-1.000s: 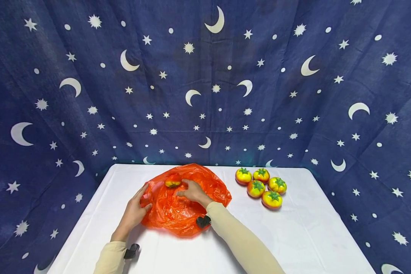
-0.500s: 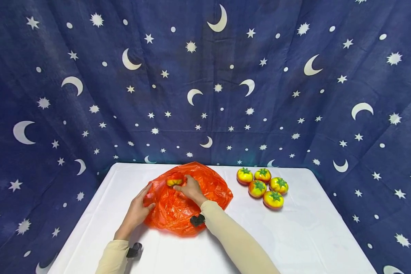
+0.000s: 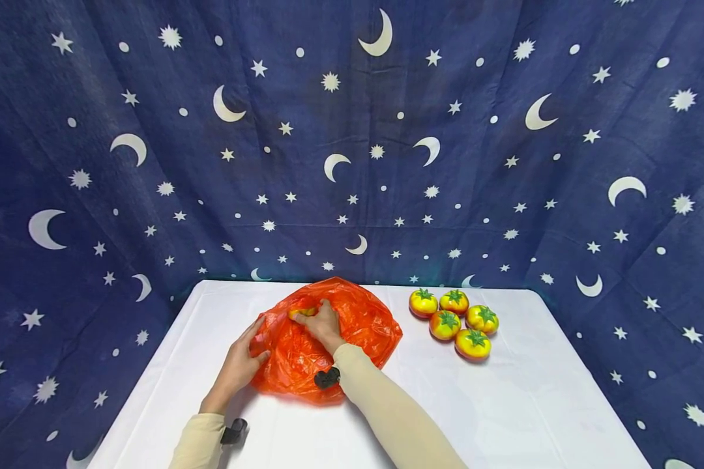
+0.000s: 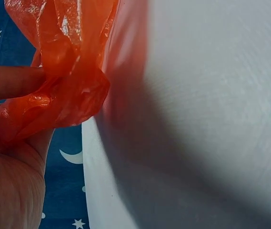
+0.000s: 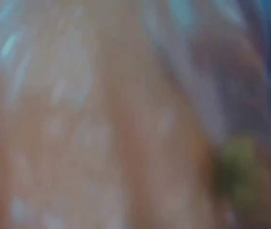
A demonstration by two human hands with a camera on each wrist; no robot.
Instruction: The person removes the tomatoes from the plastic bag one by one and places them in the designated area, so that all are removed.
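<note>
A crumpled, see-through red plastic bag [image 3: 364, 326] lies spread at the middle of the table in the head view. My left hand [image 3: 236, 366] holds the bag's left edge; in the left wrist view the bag [image 4: 73, 95] is bunched between thumb and fingers. Inside the bag my right hand [image 3: 325, 326] grips a red and yellow tomato [image 3: 300, 314] with a shiny, artificial look. The hand covers much of that tomato. The right wrist view is heavily blurred, with a yellow-green patch low on the right that is probably the tomato [image 5: 242, 176].
Several more yellow-red tomatoes [image 3: 444, 326] with green leafy tops stand in a cluster on the white tablecloth [image 3: 534, 391], right of the bag. A dark blue curtain [image 3: 305, 234] with moons and stars hangs behind the table and at its sides.
My right hand has moved slightly left and closed round the tomato in the bag, which it stood beside earlier. My left hand stays at the bag's edge. The head view has shifted slightly.
</note>
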